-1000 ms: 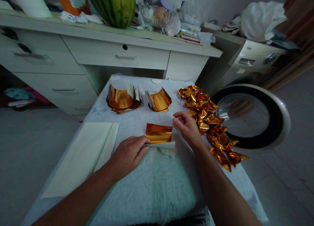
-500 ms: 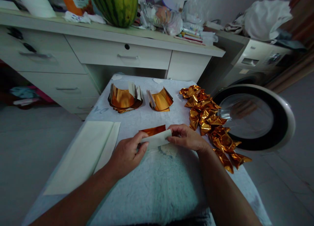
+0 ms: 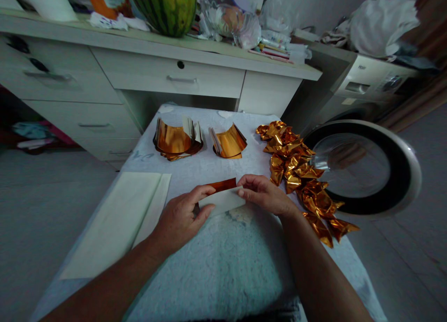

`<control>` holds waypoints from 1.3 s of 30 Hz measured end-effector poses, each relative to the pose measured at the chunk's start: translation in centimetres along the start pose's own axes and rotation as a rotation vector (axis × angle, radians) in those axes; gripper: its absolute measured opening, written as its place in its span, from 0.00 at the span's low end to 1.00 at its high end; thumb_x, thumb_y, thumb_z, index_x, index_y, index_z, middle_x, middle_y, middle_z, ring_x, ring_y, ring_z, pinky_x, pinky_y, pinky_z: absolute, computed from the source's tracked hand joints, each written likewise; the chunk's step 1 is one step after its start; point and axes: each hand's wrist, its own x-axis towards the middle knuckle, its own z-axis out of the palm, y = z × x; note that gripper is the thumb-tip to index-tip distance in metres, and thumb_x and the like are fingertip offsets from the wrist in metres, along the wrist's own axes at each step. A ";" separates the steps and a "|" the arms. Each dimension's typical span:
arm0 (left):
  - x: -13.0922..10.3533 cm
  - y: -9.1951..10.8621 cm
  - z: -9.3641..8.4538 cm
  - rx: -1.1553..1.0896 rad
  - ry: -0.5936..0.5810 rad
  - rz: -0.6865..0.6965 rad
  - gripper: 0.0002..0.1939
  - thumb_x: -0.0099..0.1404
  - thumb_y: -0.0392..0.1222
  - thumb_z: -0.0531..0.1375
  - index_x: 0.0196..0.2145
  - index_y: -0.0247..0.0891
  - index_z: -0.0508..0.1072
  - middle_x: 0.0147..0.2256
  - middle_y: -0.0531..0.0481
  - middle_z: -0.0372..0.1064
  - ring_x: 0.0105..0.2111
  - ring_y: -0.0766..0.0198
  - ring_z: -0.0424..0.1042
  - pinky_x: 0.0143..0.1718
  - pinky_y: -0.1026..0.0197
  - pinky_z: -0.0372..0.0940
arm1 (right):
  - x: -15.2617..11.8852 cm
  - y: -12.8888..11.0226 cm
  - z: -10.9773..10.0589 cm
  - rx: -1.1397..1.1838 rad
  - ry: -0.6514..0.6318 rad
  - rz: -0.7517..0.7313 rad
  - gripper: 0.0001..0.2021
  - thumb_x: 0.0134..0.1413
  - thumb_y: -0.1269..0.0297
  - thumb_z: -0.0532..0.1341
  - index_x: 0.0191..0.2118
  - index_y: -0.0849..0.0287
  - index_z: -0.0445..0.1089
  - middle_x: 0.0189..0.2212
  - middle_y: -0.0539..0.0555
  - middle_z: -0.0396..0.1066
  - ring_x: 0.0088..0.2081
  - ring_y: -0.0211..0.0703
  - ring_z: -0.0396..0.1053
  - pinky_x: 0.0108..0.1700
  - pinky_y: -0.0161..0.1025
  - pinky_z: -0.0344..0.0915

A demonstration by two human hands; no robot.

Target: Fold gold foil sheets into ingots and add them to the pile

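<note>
Above the middle of the bench (image 3: 251, 270) covered with pale blue cloth, a thin rectangular copper-coloured foil sheet (image 3: 222, 203) is held bent, its whitish side turned to the person. Its left end is gripped by the left hand (image 3: 183, 217), thumb and forefinger slightly parted around it; its right end is pinched by the nearly closed fingers of the right hand (image 3: 266, 197). For an even bend, both ends should probably be kept level and pressed only lightly, against creasing.
</note>
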 end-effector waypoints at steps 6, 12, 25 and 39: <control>-0.5 0.3 -0.8 -0.190 -0.167 0.299 0.09 0.67 0.47 0.57 0.39 0.39 0.73 0.32 0.49 0.74 0.33 0.60 0.74 0.37 0.59 0.67 | 0.9 1.1 -0.4 -0.411 0.353 -0.141 0.08 0.51 0.64 0.65 0.39 0.56 0.73 0.35 0.52 0.69 0.36 0.42 0.64 0.41 0.39 0.61; -0.4 0.4 -0.8 -0.227 -0.168 0.160 0.13 0.71 0.43 0.50 0.32 0.39 0.70 0.30 0.50 0.70 0.30 0.63 0.71 0.34 0.61 0.65 | 1.9 2.1 0.4 -0.527 0.345 -0.238 0.05 0.48 0.73 0.64 0.32 0.56 0.74 0.33 0.52 0.71 0.39 0.44 0.66 0.46 0.43 0.61; 0.6 -0.2 -0.1 -0.559 0.040 -0.382 0.26 0.61 0.43 0.61 0.56 0.43 0.61 0.56 0.41 0.64 0.21 0.74 0.69 0.22 0.65 0.67 | 1.4 1.0 0.9 0.065 0.468 -0.179 0.08 0.53 0.58 0.64 0.34 0.57 0.71 0.26 0.51 0.74 0.29 0.39 0.71 0.30 0.35 0.64; 0.5 -0.5 -0.3 -0.084 0.112 0.018 0.26 0.60 0.31 0.57 0.55 0.45 0.66 0.60 0.45 0.58 0.62 0.52 0.59 0.62 0.42 0.57 | -0.2 -0.7 -0.1 0.060 0.171 -0.317 0.09 0.55 0.61 0.66 0.43 0.51 0.75 0.47 0.54 0.71 0.50 0.46 0.69 0.54 0.44 0.64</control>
